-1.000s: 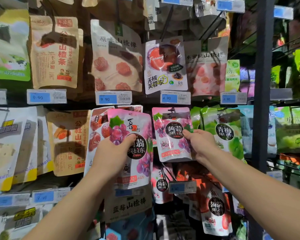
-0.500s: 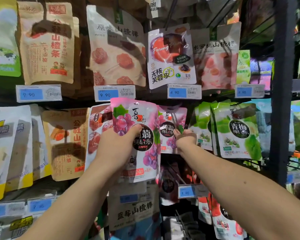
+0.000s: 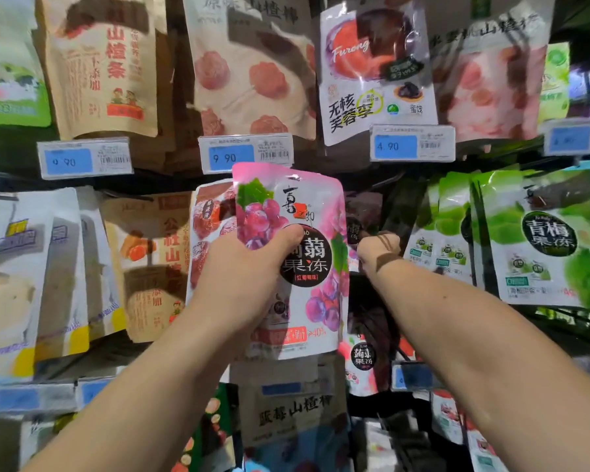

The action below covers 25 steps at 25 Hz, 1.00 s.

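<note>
Left hand point(image 3: 242, 277) has fingers and thumb wrapped round the pink grape jelly pouch point(image 3: 297, 212), upright just below the 9.90 price tag point(image 3: 246, 153). Right hand point(image 3: 378, 250), lower right of that tag, digs among the shadowed pouches point(image 3: 361, 212). I cannot tell its grip. It looks like making room. Next, line the pouch's top up there.

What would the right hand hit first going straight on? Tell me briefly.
Probably the shadowed grape pouch hanging just beyond the right hand; depth is unclear, and they may already touch.

Shadow and the pink pouch point(image 3: 297, 199) hide whatever the right hand point(image 3: 378, 250) perhaps grips.
</note>
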Each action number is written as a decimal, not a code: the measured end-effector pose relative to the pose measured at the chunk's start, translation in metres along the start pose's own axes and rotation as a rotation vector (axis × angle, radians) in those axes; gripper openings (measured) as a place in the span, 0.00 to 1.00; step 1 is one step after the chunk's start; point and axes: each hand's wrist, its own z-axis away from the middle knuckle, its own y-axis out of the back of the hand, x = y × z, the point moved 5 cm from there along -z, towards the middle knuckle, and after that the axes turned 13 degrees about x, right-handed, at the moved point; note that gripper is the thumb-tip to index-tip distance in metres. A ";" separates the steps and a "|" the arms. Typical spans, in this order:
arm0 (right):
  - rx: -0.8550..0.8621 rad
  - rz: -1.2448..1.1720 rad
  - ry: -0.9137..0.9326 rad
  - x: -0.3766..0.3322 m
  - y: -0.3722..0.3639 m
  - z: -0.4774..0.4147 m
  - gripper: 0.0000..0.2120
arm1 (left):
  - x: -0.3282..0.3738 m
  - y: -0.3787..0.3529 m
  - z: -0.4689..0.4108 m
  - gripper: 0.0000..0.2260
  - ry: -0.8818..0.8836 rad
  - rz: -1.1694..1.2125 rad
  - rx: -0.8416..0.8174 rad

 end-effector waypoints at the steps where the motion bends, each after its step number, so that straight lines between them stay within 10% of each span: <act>1: 0.001 0.019 0.010 0.000 0.002 0.002 0.15 | 0.000 -0.001 0.001 0.09 0.006 0.011 0.000; 14: -0.673 -0.101 -0.028 -0.035 0.172 0.107 0.20 | -0.003 -0.058 0.047 0.13 0.160 0.086 -0.097; 20: -0.455 -0.136 0.136 -0.061 0.204 0.094 0.04 | 0.005 -0.099 0.052 0.10 0.081 0.057 -0.116; 25: -0.322 -0.123 0.140 -0.072 0.200 0.071 0.05 | -0.015 -0.105 0.061 0.39 -0.102 -0.103 -0.129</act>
